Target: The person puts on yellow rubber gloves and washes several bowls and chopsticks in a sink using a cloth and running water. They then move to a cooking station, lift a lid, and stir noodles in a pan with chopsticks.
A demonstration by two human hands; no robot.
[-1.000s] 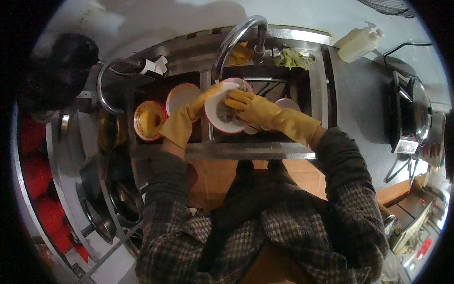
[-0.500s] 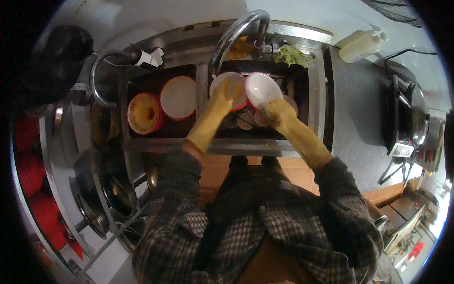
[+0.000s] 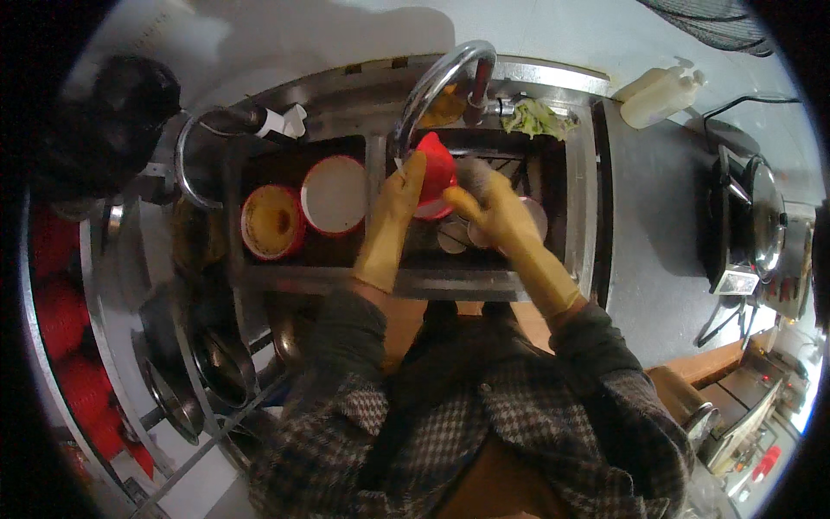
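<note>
1. My left hand (image 3: 393, 216), in a yellow rubber glove, is closed on the rim of a red bowl (image 3: 435, 173), holding it tipped on edge over the right basin of the sink (image 3: 581, 216).
2. My right hand (image 3: 494, 212), gloved the same way, is closed around a dark scrubbing pad (image 3: 474, 176) pressed against the right side of the bowl.
3. The bowl sits just under the curved steel tap (image 3: 437, 82), above a few small dishes (image 3: 454, 235) lying at the bottom of that basin.
4. In the left basin, a white plate with a red rim (image 3: 334, 195) lies beside a yellowish bowl with a red rim (image 3: 272, 222); the two touch or nearly touch.
5. A green rag (image 3: 538, 117) lies on the back ledge of the sink, just right of the tap's base.
6. A pale plastic bottle (image 3: 661, 91) lies on the grey table (image 3: 644, 208) to the right, well apart from my hands.
7. Steel pots (image 3: 220, 368) sit on a rack at my lower left.
</note>
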